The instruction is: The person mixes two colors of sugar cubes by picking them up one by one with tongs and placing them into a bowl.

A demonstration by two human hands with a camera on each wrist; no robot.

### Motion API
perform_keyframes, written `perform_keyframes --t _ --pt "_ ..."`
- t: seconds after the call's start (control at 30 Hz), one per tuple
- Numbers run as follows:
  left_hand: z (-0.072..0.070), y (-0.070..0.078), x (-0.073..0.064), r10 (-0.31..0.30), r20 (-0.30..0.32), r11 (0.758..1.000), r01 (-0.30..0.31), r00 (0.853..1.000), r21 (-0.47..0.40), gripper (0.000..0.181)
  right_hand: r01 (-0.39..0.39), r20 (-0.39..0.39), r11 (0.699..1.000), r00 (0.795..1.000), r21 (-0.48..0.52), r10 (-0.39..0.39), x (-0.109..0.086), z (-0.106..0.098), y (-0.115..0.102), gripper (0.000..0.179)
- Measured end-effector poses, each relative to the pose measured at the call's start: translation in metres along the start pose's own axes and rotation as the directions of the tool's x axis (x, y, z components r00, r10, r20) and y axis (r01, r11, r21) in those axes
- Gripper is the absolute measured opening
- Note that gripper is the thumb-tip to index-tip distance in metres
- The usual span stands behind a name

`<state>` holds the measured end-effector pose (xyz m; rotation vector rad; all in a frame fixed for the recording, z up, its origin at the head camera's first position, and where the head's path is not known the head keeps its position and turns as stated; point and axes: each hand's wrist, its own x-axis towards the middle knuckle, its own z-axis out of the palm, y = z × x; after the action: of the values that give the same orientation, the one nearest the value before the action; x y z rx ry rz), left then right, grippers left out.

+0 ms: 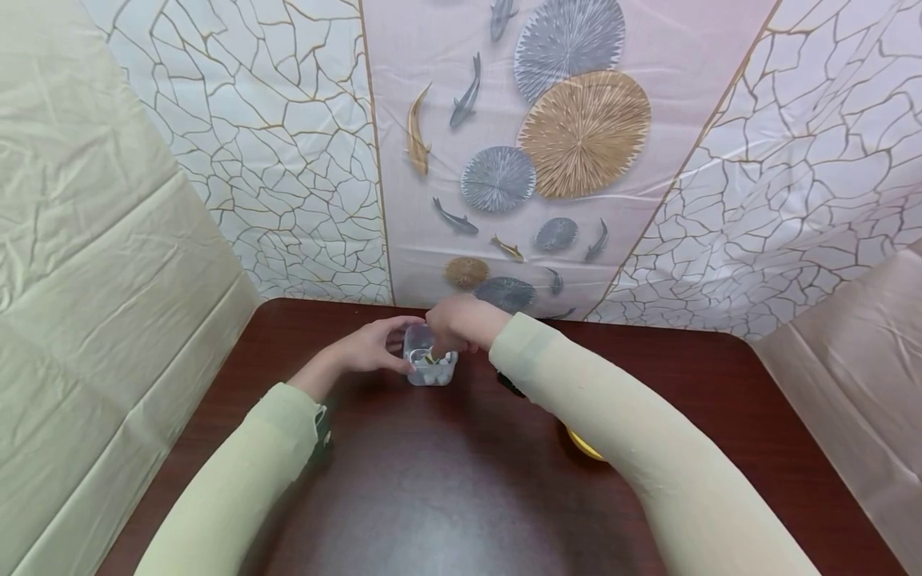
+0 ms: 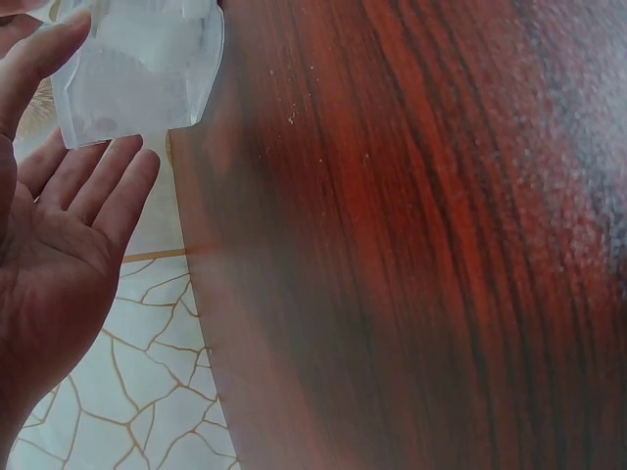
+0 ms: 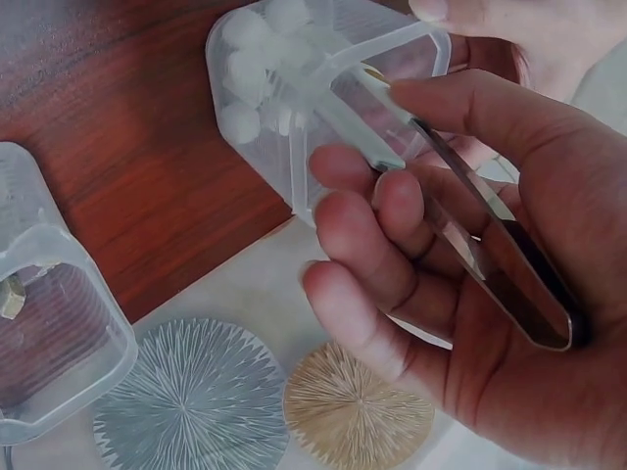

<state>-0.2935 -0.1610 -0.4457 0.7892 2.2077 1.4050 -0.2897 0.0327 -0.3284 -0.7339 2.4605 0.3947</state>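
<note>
A small clear plastic container [image 1: 432, 378] stands near the table's far edge, with several white balls [image 3: 247, 70] in it that look like cotton balls. My left hand [image 1: 369, 347] holds it from the left, thumb at the near side and fingers behind, as the left wrist view shows. From above, my right hand [image 1: 457, 322] reaches over the container's right side. It grips metal tweezers [image 3: 495, 208], their bend against the palm and their pale green-white tips inside the container among the balls. Whether the tips hold a ball I cannot tell.
Another clear container [image 3: 69, 245] with a small beige piece [image 3: 12, 297] stands beside it in the right wrist view. A yellow rim [image 1: 587, 446] shows from under the right sleeve [image 1: 612, 424], which hides the rest. Patterned cloth [image 1: 497, 272] hangs behind the dark wooden table [image 1: 403, 480].
</note>
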Motion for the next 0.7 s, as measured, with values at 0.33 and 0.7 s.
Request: perform_keyframes --t 0.33,0.7 --pt "0.001 0.001 0.001 0.004 0.007 1.0 -0.004 1.0 0.004 0.086 0.013 -0.035 1.0 0.999 -0.001 -0.013 -0.006 0.0 0.001 0.034" --pt "0.0 0.0 0.0 -0.01 0.005 1.0 0.01 1.0 0.015 0.087 0.092 -0.118 0.996 0.989 0.008 -0.091 -0.008 0.009 0.038 0.049"
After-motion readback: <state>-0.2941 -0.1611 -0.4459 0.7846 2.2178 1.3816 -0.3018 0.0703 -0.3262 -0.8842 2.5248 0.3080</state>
